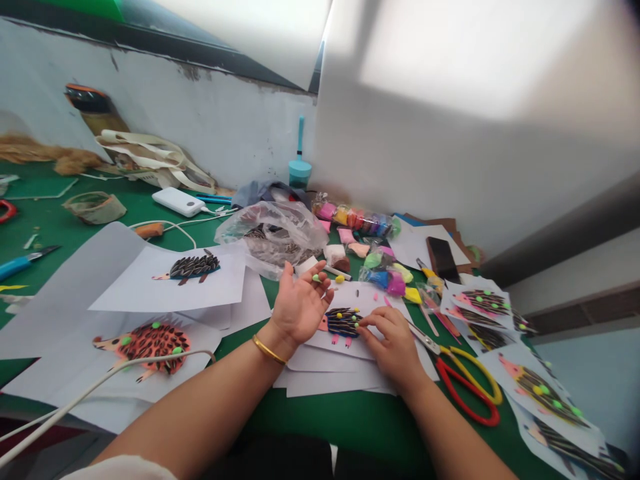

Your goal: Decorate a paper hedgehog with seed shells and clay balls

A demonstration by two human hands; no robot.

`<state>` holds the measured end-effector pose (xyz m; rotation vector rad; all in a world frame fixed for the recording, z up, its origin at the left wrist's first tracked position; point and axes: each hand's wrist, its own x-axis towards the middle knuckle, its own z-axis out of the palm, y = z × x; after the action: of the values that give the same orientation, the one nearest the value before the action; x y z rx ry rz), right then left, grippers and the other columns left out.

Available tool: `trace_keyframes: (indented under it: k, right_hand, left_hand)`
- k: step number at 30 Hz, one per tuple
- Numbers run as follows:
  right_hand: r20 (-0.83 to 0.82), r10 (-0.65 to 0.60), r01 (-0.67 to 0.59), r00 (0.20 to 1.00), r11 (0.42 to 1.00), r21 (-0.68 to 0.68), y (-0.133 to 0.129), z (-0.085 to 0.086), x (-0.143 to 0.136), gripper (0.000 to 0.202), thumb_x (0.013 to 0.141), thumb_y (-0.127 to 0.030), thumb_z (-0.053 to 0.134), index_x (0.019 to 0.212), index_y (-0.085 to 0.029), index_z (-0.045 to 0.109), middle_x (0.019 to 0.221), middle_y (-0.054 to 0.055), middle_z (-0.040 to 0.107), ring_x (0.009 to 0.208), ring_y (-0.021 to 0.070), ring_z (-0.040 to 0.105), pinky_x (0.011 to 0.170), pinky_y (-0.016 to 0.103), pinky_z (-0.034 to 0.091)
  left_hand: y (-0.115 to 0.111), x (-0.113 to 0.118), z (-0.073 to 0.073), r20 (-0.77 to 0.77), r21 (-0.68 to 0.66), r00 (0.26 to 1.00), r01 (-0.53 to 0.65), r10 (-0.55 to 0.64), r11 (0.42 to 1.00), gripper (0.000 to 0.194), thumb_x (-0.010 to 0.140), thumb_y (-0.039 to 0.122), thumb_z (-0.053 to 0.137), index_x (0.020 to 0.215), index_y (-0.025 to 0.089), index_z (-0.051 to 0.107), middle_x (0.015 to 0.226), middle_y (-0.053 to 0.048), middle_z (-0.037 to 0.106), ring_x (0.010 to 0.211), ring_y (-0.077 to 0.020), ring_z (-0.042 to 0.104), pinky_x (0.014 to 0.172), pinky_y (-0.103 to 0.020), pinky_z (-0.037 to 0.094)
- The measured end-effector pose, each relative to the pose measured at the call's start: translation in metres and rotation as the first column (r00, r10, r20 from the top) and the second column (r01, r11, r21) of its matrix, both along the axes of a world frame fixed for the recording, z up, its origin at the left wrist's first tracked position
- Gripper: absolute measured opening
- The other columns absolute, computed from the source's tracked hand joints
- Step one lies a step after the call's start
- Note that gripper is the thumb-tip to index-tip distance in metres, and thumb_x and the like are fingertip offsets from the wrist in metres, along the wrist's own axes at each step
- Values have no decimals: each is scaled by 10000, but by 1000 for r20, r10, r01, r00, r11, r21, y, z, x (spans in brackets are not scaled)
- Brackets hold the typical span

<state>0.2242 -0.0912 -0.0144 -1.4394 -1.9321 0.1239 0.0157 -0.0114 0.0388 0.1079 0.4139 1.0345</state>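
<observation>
My left hand [303, 303] is palm up over the paper, with its fingers loosely curled. A small lump of green clay [316, 278] rests on its fingers. Thumb and forefinger of my right hand [393, 343] are pinched at the right edge of a hedgehog picture [340, 323]; a tiny green clay ball [356, 325] shows at their tips. The hedgehog has a dark body with striped sunflower-seed spines, yellow and green dots, an orange face and pink feet. Its white sheet [325, 351] lies on further papers.
Red-and-yellow scissors [467, 380] lie at the right, beside finished hedgehog pictures [545, 393]. Behind are a plastic bag of seeds [280, 233], coloured clay packs [387, 277] and a phone [443, 259]. A white cable [110, 377] crosses another hedgehog sheet at the left; a craft knife [25, 262] lies farther left.
</observation>
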Motion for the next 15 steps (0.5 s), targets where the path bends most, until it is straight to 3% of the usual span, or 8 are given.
trace_keyframes:
  k: [8,15]
  right_hand:
    - [-3,79,-79,997,997,-7,-4,2,-21,39,864,-223,672,853,-226,710,902,49,627,883,211,562,801,374,423]
    - [13,74,-74,997,997,-14,-3,3,-26,48,836,-186,701,838,-231,719,887,37,631,886,209,564,815,372,400]
  left_hand:
    - [0,1,-1,-13,-2,1000,-5,5,1000,630,940,644,331,1095,128,657,815,-56,591,752,-146,601,728,-286,541]
    - [-1,1,0,-11,2,1000,-5,5,1000,630,940,645,334,1086,127,661,818,-51,582,752,-137,595,720,-280,539]
